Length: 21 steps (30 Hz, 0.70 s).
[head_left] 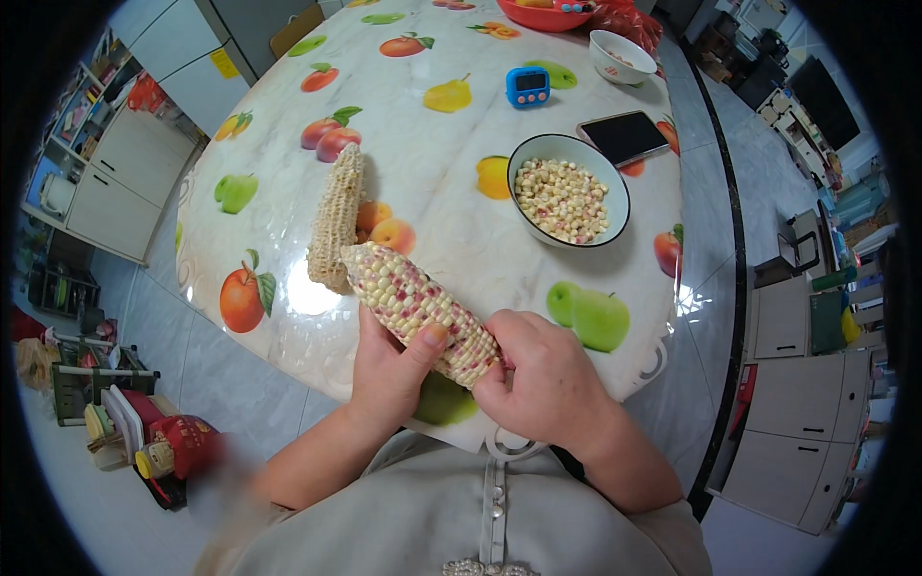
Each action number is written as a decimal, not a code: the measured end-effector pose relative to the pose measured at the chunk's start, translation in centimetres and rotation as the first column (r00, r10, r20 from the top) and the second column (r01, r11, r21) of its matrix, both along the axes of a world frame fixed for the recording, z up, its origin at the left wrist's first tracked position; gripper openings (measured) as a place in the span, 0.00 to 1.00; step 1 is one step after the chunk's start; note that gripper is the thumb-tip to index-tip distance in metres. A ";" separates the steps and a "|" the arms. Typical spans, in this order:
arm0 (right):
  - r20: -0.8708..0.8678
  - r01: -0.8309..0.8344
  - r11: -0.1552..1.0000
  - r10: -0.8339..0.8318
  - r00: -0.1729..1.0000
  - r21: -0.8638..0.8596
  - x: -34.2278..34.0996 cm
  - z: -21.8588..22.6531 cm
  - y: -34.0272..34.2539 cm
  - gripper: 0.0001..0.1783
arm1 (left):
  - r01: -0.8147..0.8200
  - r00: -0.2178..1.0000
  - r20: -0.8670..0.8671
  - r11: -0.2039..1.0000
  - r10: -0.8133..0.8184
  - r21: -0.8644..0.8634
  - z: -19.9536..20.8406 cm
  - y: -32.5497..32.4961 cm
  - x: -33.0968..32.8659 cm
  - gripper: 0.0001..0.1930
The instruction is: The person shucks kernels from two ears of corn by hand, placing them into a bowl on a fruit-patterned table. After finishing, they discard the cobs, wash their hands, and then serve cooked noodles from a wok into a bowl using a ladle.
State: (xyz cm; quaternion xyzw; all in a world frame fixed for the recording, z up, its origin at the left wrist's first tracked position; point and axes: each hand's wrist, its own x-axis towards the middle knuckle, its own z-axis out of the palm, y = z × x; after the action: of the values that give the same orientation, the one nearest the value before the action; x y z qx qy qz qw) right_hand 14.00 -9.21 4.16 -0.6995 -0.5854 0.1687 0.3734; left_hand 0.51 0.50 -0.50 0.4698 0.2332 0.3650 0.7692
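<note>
Holding a speckled corn cob [418, 312] in both hands, left hand [389, 370] and right hand [543, 379].

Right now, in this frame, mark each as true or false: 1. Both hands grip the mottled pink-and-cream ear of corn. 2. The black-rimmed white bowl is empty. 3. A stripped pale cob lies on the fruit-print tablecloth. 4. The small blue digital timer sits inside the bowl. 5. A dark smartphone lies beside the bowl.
1. True: the left hand and right hand both hold the mottled pink-and-cream ear of corn.
2. False: the black-rimmed white bowl holds loose kernels.
3. True: the stripped pale cob rests on the fruit-print tablecloth.
4. False: the small blue digital timer stands on the cloth, apart from the bowl.
5. True: the dark smartphone lies just beyond its rim.
</note>
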 end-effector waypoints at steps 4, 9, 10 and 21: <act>-0.147 0.011 0.999 -0.006 0.989 0.038 0.5 -0.7 -0.1 0.06 | -0.008 0.998 0.064 0.992 0.016 -0.126 0.5 -0.1 0.1 0.30; -0.670 0.045 0.996 -0.081 0.738 -0.071 0.8 -1.1 -0.5 0.05 | -0.024 0.999 0.034 0.994 0.028 -0.107 0.4 0.2 0.3 0.29; -0.761 0.019 0.992 -0.105 0.640 -0.121 0.9 -0.7 -0.6 0.05 | -0.027 0.999 0.036 0.995 0.031 -0.101 0.4 0.2 0.3 0.30; -0.378 -0.003 1.000 0.005 0.926 0.006 1.1 0.4 -0.8 0.05 | -0.039 0.999 0.032 0.991 0.043 -0.127 0.4 0.1 0.3 0.30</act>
State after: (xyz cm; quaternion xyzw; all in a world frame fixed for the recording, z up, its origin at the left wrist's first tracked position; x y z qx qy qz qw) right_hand 15.06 -10.01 4.59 -0.6518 -0.5044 0.2994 0.4807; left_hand 0.80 0.62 -0.10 0.4087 0.2521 0.3732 0.7938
